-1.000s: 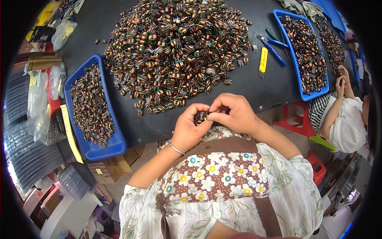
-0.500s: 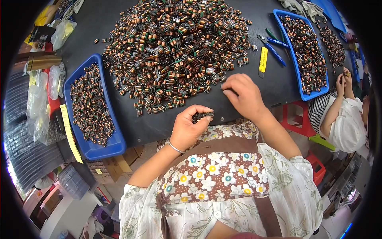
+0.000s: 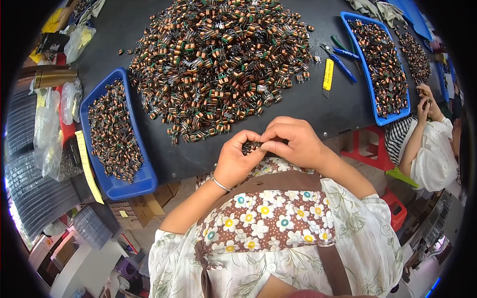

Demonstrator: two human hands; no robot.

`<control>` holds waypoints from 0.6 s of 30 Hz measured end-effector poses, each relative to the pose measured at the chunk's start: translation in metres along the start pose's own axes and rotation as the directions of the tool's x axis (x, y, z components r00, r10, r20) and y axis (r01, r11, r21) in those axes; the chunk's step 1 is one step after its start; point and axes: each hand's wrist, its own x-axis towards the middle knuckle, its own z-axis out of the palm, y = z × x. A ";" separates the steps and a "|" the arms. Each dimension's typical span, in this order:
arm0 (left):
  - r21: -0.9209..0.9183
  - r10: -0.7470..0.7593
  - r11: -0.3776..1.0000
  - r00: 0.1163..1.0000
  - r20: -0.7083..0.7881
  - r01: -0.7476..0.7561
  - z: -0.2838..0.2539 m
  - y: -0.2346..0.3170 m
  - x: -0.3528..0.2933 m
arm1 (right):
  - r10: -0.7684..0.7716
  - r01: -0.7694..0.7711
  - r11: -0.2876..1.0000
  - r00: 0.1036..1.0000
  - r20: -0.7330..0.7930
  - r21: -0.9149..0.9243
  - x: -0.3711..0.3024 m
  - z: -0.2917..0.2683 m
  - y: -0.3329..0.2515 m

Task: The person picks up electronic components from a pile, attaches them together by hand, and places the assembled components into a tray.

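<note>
My left hand [image 3: 232,161], a bangle on its wrist, curls closed around several small copper-wound coils [image 3: 251,147] at the table's front edge. My right hand [image 3: 298,144] meets it there, thumb and forefinger pinched together against the left fingertips. Whatever sits in that pinch is hidden by the fingers. Just beyond both hands rises a large heap of the same coils [image 3: 223,69], copper and black with green bits and thin metal leads.
A blue tray [image 3: 134,188] of coils stands at the left, another blue tray [image 3: 386,120] at the right. Between heap and right tray lie a yellow utility knife [image 3: 328,75] and blue-handled cutters [image 3: 344,67]. At far right, a co-worker's hands [image 3: 428,102] are busy; a red stool [image 3: 365,154] is below.
My right hand has come from the heap's near right edge, down and left, to join my left hand. The left hand has barely moved. The co-worker's hands have shifted slightly.
</note>
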 end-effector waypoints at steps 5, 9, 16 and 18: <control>-0.095 -0.004 0.996 0.999 -0.036 0.000 -0.002 -0.006 -0.003 | 0.003 -0.102 0.946 0.952 -0.306 -0.308 0.012 -0.016 0.017; -0.132 -0.009 0.991 1.000 -0.025 0.005 -0.002 -0.004 -0.003 | -0.152 -0.059 0.845 0.926 -0.345 -0.532 0.018 -0.012 0.035; -0.210 -0.034 0.977 0.999 -0.028 0.027 0.001 -0.005 -0.003 | 0.191 -0.206 0.973 0.971 -0.143 -0.100 0.001 -0.010 0.019; -0.199 -0.009 0.980 0.999 -0.051 -0.001 0.002 -0.007 -0.002 | 0.308 -0.295 0.932 0.951 -0.032 0.210 -0.004 -0.009 0.018</control>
